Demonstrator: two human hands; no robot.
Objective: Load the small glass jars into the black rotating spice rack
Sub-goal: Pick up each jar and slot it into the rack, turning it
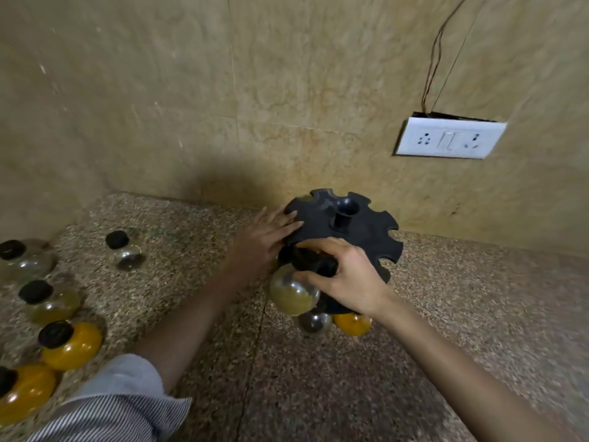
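Your right hand [344, 279] grips the jar [290, 296] by its cap at the rack's [366, 237] near notch, neck upright, bulb hanging below; your left hand [261, 240], fingers straight, rests on the rim just beside.

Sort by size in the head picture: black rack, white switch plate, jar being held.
1. black rack
2. white switch plate
3. held jar
The plate sits farther back, so its rank is unsure.
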